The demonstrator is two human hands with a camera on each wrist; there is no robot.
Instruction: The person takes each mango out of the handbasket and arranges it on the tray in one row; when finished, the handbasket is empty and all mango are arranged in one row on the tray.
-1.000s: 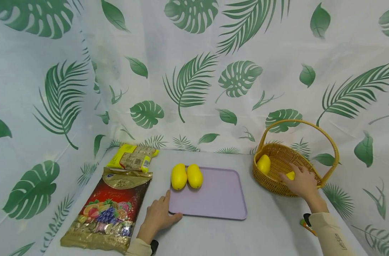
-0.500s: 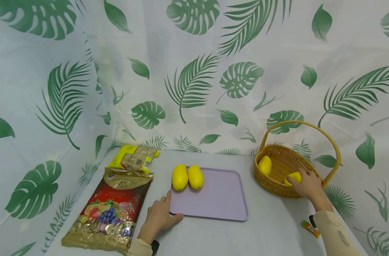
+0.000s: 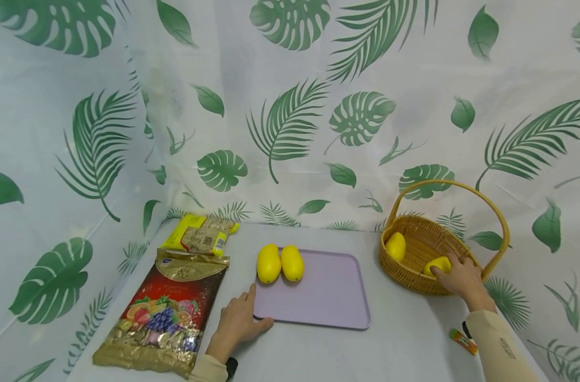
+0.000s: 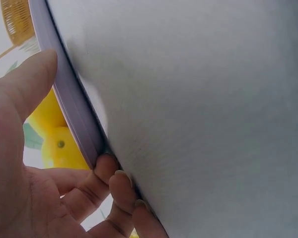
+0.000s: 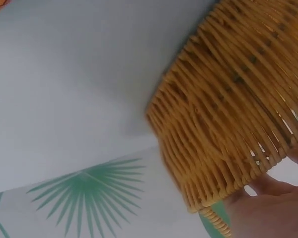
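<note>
In the head view, two yellow mangoes point(image 3: 269, 263) lie side by side at the back left of a lilac tray point(image 3: 328, 292). My left hand point(image 3: 237, 320) rests at the tray's front left corner, thumb along the front edge and forefinger by the left side. The left wrist view has the thumb on the tray rim point(image 4: 69, 94). My right hand point(image 3: 463, 279) reaches over the wicker basket's point(image 3: 416, 233) near right rim and grips a mango point(image 3: 437, 265) inside, thumb in front, fingers behind. Another mango point(image 3: 396, 246) lies at the basket's left. The right wrist view hides the gripped mango behind the basket wall point(image 5: 228, 109).
A red and gold candy bag point(image 3: 168, 313) lies left of my left hand, with a yellow bag point(image 3: 199, 235) behind it. A small orange and green packet point(image 3: 463, 342) lies beside my right sleeve. The basket's handle point(image 3: 442, 182) arches above it; a leaf-print cloth hangs behind.
My right hand has shifted slightly right within the basket, and the mango under it has turned and shows more. The left hand keeps its place at the tray corner.
</note>
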